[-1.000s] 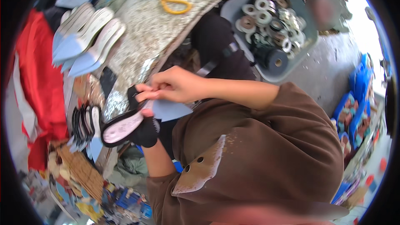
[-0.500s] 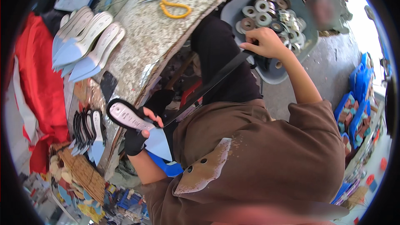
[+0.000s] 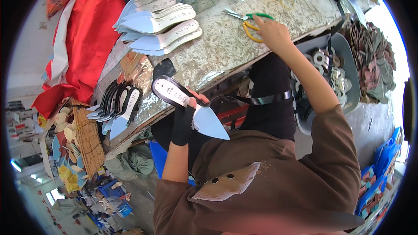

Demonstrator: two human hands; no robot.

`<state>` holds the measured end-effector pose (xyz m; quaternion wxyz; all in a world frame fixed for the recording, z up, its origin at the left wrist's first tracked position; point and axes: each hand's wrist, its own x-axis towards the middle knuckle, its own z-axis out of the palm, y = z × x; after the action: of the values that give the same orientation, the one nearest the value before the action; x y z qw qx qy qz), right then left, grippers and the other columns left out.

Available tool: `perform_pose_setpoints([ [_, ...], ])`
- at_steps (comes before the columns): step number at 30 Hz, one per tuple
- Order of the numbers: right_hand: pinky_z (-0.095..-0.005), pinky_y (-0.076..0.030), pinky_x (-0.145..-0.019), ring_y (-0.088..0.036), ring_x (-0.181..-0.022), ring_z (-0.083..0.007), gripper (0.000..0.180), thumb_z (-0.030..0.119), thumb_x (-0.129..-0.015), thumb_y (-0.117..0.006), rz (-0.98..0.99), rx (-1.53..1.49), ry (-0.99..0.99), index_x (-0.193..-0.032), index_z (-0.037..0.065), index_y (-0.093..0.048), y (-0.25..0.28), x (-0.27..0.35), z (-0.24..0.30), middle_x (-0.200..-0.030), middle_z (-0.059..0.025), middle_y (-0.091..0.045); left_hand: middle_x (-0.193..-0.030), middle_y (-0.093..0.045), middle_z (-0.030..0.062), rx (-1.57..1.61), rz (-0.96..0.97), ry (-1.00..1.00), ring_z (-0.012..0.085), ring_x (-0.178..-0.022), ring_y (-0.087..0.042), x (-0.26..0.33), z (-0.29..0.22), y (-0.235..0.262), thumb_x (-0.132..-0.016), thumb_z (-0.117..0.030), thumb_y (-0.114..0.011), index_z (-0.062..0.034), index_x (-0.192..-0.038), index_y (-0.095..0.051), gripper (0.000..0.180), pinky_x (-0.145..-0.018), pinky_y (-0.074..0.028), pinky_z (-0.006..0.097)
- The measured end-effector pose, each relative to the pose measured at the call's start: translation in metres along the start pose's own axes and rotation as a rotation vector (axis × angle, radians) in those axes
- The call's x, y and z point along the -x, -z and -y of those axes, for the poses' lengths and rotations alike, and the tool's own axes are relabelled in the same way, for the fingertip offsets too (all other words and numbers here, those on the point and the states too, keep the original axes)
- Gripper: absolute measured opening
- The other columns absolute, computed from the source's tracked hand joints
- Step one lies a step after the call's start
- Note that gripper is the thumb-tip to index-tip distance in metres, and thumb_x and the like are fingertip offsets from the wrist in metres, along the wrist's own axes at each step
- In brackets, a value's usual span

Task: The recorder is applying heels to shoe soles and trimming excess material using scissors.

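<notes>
My left hand (image 3: 184, 114), in a black fingerless glove, grips a shoe insole (image 3: 212, 123), its heel white and its pointed toe light blue. Black tape edges the heel. From the insole a loose strip of black tape (image 3: 271, 99) runs right across my dark-trousered thigh. On the bench, my right hand (image 3: 275, 35) has its fingers closed over the handles of scissors (image 3: 252, 36), one loop green and one yellow. The blades point left; the fingertips are partly hidden.
Stacked white-and-blue insoles (image 3: 174, 21) lie on the stained bench (image 3: 222, 56). Black-edged insoles (image 3: 126, 109) stand in a row at its near left. A grey tub (image 3: 348, 61) of tape rolls sits right of my leg. Red cloth (image 3: 93, 30) hangs at far left.
My right hand has let go of the black tape strip and moved from beside the tub to the scissors. The strip now hangs slack over my thigh. The view has turned.
</notes>
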<state>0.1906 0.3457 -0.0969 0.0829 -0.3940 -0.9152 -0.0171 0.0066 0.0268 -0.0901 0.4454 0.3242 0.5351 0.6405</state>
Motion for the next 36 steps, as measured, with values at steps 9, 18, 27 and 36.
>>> perform_pose_setpoints([
  [9,-0.0415,-0.045,-0.062,-0.058,-0.066,-0.0359,0.032,0.018,-0.074,-0.071,0.109,-0.408,-0.088,-0.089,0.007,-0.044,0.044,0.063,-0.001,-0.073,-0.0130,-0.058,-0.084,-0.060,0.0003,-0.292,-0.257,-0.037,0.0090,-0.077,-0.055,-0.001,-0.002,-0.015,-0.096,-0.016,-0.062,-0.0030,-0.095,-0.062,0.013,-0.068,-0.043,0.026],
  [18,-0.0350,-0.046,-0.092,-0.059,-0.105,-0.0278,0.089,0.017,-0.071,-0.081,0.501,-1.402,0.148,-0.146,0.010,-0.033,0.054,0.199,0.088,-0.115,-0.0151,-0.056,-0.078,-0.063,0.0076,-0.589,-0.522,-0.287,0.0175,-0.072,-0.057,-0.021,0.021,-0.017,-0.090,-0.020,-0.072,0.0011,-0.087,-0.063,0.023,-0.069,-0.047,0.035],
  [27,-0.0423,-0.044,-0.096,-0.056,-0.113,-0.0401,0.082,0.046,-0.086,-0.065,0.798,-1.281,-0.057,-0.145,0.006,-0.026,0.038,0.209,0.110,-0.123,-0.0224,-0.054,-0.083,-0.064,0.0085,-0.941,-0.232,-0.816,0.0273,-0.073,-0.064,-0.010,0.020,-0.028,-0.081,-0.013,-0.076,-0.0035,-0.103,-0.064,0.027,-0.067,-0.051,0.035],
  [36,-0.0447,-0.048,-0.089,-0.058,-0.109,-0.0456,0.071,0.027,-0.084,-0.068,0.634,-1.243,-0.043,-0.141,0.009,-0.030,0.020,0.205,0.111,-0.121,-0.0266,-0.055,-0.082,-0.062,0.0071,-1.286,0.008,-1.189,0.0207,-0.070,-0.062,-0.007,0.012,-0.041,-0.073,-0.001,-0.072,-0.0048,-0.099,-0.064,0.028,-0.055,-0.048,0.033],
])
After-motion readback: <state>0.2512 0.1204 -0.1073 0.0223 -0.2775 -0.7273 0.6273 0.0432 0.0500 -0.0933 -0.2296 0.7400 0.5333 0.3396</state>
